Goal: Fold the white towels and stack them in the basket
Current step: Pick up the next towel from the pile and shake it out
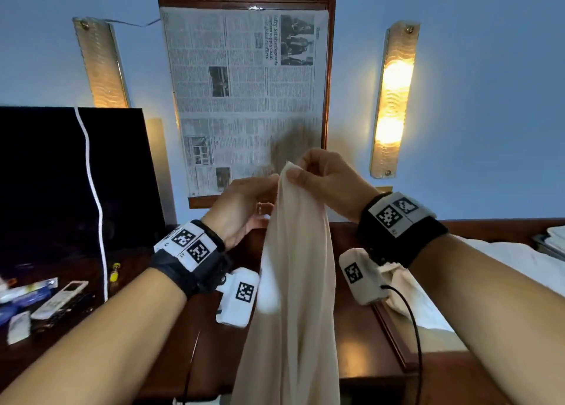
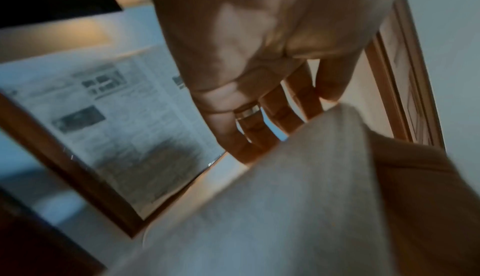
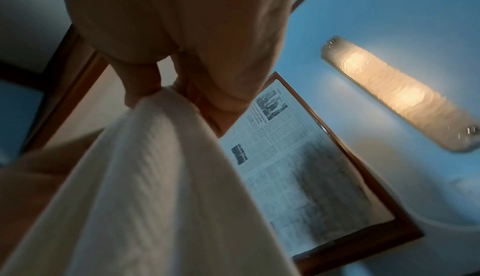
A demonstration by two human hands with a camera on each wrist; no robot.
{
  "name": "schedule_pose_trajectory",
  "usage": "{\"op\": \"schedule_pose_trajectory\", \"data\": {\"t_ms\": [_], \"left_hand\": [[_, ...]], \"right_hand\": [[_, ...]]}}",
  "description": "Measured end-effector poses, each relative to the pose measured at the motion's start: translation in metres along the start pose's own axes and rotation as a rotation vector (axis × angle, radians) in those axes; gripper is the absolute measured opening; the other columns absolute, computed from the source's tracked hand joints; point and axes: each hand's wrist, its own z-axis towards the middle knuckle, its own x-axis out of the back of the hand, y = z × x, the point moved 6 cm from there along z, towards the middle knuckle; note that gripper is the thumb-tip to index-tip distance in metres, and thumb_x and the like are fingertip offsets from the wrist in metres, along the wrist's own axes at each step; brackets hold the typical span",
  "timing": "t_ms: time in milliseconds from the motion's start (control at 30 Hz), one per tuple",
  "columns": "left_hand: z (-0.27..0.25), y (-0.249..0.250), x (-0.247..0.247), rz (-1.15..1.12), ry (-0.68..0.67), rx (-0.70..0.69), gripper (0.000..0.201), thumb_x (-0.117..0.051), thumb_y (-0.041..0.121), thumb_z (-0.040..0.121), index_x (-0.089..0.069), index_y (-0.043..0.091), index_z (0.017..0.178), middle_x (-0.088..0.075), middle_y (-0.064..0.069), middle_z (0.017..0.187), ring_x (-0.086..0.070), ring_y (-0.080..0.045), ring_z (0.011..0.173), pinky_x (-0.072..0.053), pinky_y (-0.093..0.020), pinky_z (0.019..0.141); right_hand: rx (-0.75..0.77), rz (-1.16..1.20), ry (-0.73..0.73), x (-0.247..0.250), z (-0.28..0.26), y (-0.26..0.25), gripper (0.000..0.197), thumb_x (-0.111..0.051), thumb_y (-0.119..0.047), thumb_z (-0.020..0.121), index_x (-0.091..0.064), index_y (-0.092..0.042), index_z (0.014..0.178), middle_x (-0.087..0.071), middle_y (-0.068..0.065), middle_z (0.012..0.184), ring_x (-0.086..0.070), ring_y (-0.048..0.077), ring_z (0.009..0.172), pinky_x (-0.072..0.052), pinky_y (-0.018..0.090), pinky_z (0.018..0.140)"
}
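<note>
A white towel [image 1: 293, 282] hangs lengthwise in front of me, bunched into long folds, and runs out of the bottom of the head view. My right hand [image 1: 295, 170] pinches its top corner between thumb and forefinger, as the right wrist view shows for the hand [image 3: 161, 89] and the towel [image 3: 142, 177]. Just left of and a little below it, my left hand [image 1: 270, 190] holds the towel's edge. Its thumb lies in front and its nearly straight fingers [image 2: 272, 128] go behind the cloth [image 2: 285, 208]. More crumpled white cloth [image 1: 406, 288] lies below my right wrist. I cannot make out a basket.
Below the hands is a dark wooden desk [image 1: 351, 343]. On its left stand a black screen [image 1: 46, 175] with a white cord [image 1: 91, 190], a remote [image 1: 58, 297] and small packets. A framed newspaper [image 1: 244, 99] and two wall lamps hang ahead. White bedding [image 1: 504, 261] lies at the right.
</note>
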Motion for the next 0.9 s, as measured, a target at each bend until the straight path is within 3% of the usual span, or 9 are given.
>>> {"op": "schedule_pose_trajectory", "data": {"t_ms": [67,133,233,367,433,500,633,733,900], "left_hand": [[-0.003,-0.011,-0.01,-0.023,0.037,0.019,0.015,-0.061,0.021,0.089,-0.075,0.016,0.084,-0.067,-0.009,0.087,-0.058,-0.028,0.087,-0.05,-0.039,0.075],[0.0,-0.011,-0.017,0.143,0.093,-0.089,0.017,-0.063,0.013,0.094,-0.074,0.016,0.081,-0.071,-0.003,0.081,-0.065,-0.022,0.081,-0.052,-0.035,0.073],[0.009,-0.004,-0.024,0.356,0.104,-0.228,0.02,-0.064,0.019,0.098,-0.07,0.018,0.079,-0.067,0.012,0.065,-0.061,-0.001,0.065,-0.051,-0.029,0.064],[0.026,0.001,-0.025,0.442,0.088,-0.29,0.022,-0.06,0.029,0.097,-0.07,0.016,0.083,-0.065,-0.002,0.075,-0.06,-0.018,0.074,-0.054,-0.054,0.074],[0.034,-0.001,-0.025,0.458,0.081,-0.292,0.021,-0.06,0.03,0.096,-0.068,0.02,0.079,-0.06,0.003,0.069,-0.057,-0.015,0.069,-0.051,-0.046,0.069],[0.041,-0.003,-0.024,0.489,0.113,-0.28,0.023,-0.06,0.03,0.094,-0.064,0.018,0.075,-0.054,-0.001,0.065,-0.053,-0.016,0.064,-0.045,-0.036,0.065],[0.05,-0.007,-0.008,0.552,0.201,-0.291,0.037,-0.055,0.017,0.102,-0.049,0.003,0.068,-0.044,0.01,0.053,-0.043,-0.007,0.05,-0.035,-0.019,0.051],[0.051,-0.019,0.015,0.553,0.273,-0.265,0.039,-0.055,0.022,0.103,-0.056,-0.011,0.083,-0.054,-0.012,0.071,-0.051,-0.02,0.062,-0.041,-0.027,0.055],[0.038,-0.056,0.067,0.522,0.564,-0.107,0.029,-0.06,0.031,0.092,-0.063,0.026,0.064,-0.061,-0.005,0.079,-0.053,-0.022,0.073,-0.042,-0.035,0.067]], "right_hand": [[0.044,-0.112,0.071,0.002,-0.001,0.001,0.03,-0.068,-0.026,0.093,-0.057,0.001,0.088,-0.054,0.004,0.078,-0.048,0.008,0.068,-0.043,0.019,0.06],[0.072,-0.131,0.116,0.004,0.0,0.002,0.03,-0.071,-0.023,0.09,-0.058,0.003,0.087,-0.057,0.01,0.077,-0.049,0.01,0.068,-0.045,0.023,0.062],[0.063,-0.187,0.173,0.011,-0.003,0.006,0.031,-0.076,-0.026,0.084,-0.06,-0.001,0.08,-0.055,0.004,0.072,-0.046,0.008,0.064,-0.042,0.022,0.06],[-0.025,0.008,0.241,0.026,-0.016,0.029,0.028,-0.066,-0.029,0.094,-0.062,-0.007,0.078,-0.053,0.0,0.068,-0.048,0.007,0.063,-0.042,0.019,0.06],[-0.084,0.144,0.178,0.023,-0.028,0.055,0.028,-0.061,-0.027,0.098,-0.065,-0.005,0.08,-0.06,0.014,0.071,-0.053,0.013,0.066,-0.047,0.028,0.063],[-0.116,0.082,0.04,0.01,-0.044,0.086,0.031,-0.06,-0.027,0.099,-0.068,-0.001,0.085,-0.065,0.023,0.079,-0.056,0.016,0.067,-0.049,0.034,0.063],[-0.234,-0.2,-0.13,-0.011,-0.089,0.174,0.026,-0.061,-0.015,0.094,-0.064,-0.014,0.068,-0.058,-0.003,0.061,-0.05,0.003,0.055,-0.04,0.023,0.056],[-0.357,-0.399,-0.093,0.0,-0.123,0.253,0.031,-0.06,-0.012,0.09,-0.054,-0.021,0.06,-0.05,-0.007,0.055,-0.045,0.007,0.052,-0.032,0.018,0.054],[-0.592,-0.637,-0.228,0.019,-0.18,0.353,0.016,-0.058,-0.008,0.086,-0.067,-0.009,0.073,-0.063,0.012,0.074,-0.049,0.025,0.068,-0.036,0.028,0.064]]}}
